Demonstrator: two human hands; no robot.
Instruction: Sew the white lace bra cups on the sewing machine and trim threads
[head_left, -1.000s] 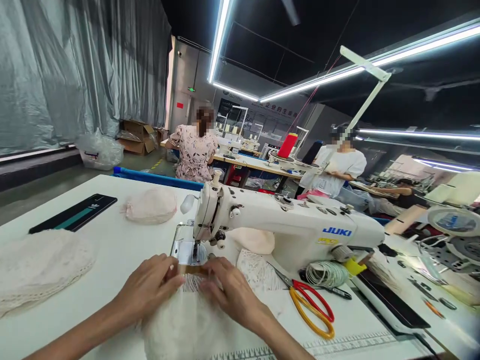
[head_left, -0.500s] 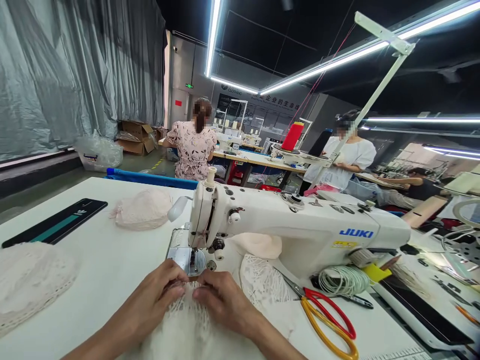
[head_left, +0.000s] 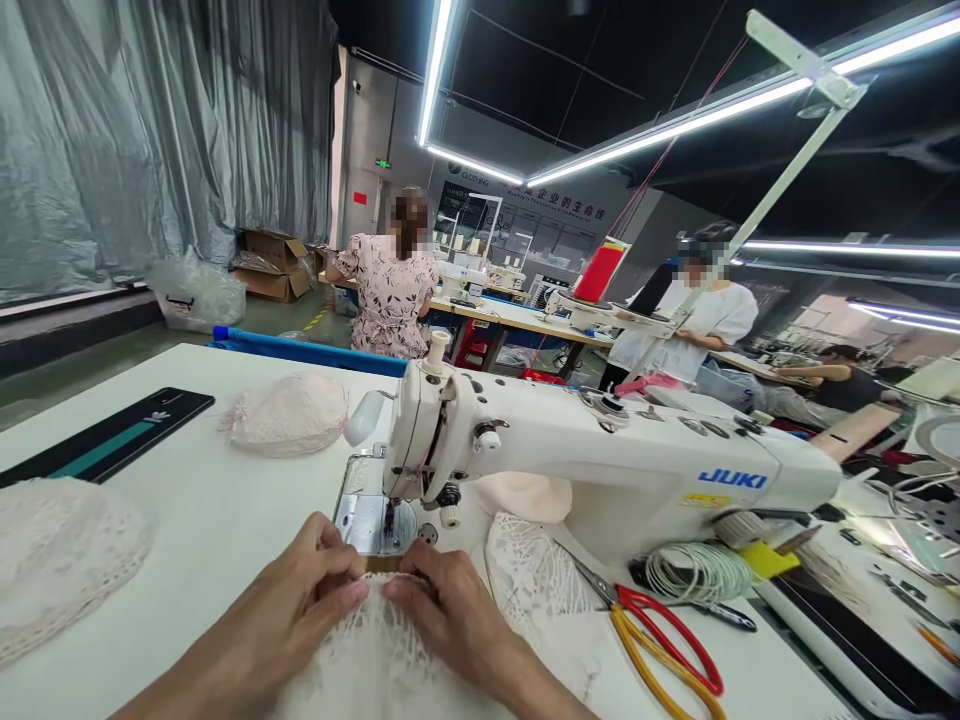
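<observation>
A piece of white lace fabric hangs toward me, its upper edge pinched by both hands just in front of the sewing machine's metal needle plate. My left hand grips the edge between thumb and fingers on the left. On the right, my right hand pinches the same edge, close to the other hand. The white sewing machine stands directly beyond, its presser foot over the plate. The lace's lower part runs out of view.
Scissors with red and yellow handles lie at right, beside more lace and coiled cord. Pale lace cups and a black-and-green box rest at left. Coworkers are at tables behind.
The hands have stayed pinched on the lace near the needle plate, with the fabric's top edge showing more plainly between them. The view has shifted slightly.
</observation>
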